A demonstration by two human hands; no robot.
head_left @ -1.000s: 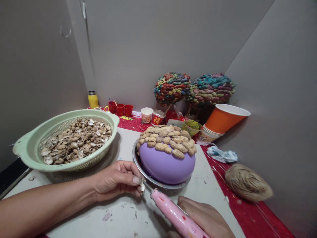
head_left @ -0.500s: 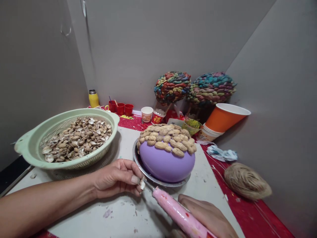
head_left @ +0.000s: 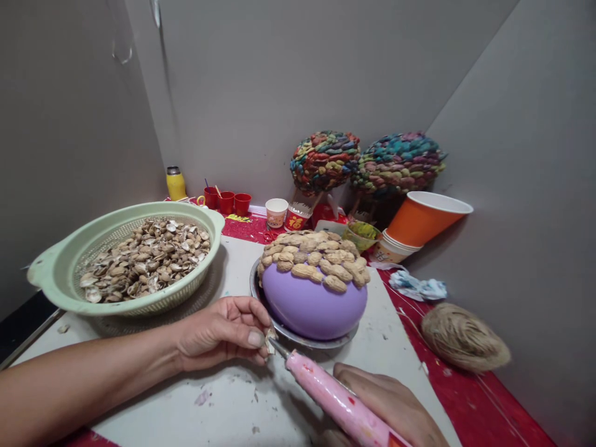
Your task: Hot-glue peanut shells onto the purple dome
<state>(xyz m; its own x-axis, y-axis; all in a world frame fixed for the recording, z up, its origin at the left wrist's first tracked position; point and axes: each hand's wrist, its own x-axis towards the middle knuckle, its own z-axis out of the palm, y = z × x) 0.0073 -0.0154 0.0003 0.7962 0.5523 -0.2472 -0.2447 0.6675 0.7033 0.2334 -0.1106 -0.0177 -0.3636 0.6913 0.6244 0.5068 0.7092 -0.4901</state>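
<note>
Between the thumb and fingers of my left hand (head_left: 228,332) is a small peanut shell (head_left: 270,341), its pale inner side showing. My right hand (head_left: 386,397) is wrapped round a pink tube-shaped tool with a metal nozzle, which looks like a glue gun (head_left: 333,392); the nozzle tip is at the shell. Just beyond both hands a purple balloon (head_left: 311,309) rests in a metal bowl (head_left: 333,343). Rows of peanut shells (head_left: 321,257) cover the balloon's upper part, and its lower front is bare purple.
A green colander (head_left: 135,307) of loose shells stands left. Behind are a yellow bottle (head_left: 176,185), red cups (head_left: 226,202), paper cups (head_left: 276,213) and two colourful shell-covered balls (head_left: 325,162). On the right are an orange paper bucket (head_left: 416,220) and a twine ball (head_left: 465,337).
The shell in my left fingers has tilted slightly against the nozzle. Otherwise both hands, the balloon and the bowl are nearly where they were.
</note>
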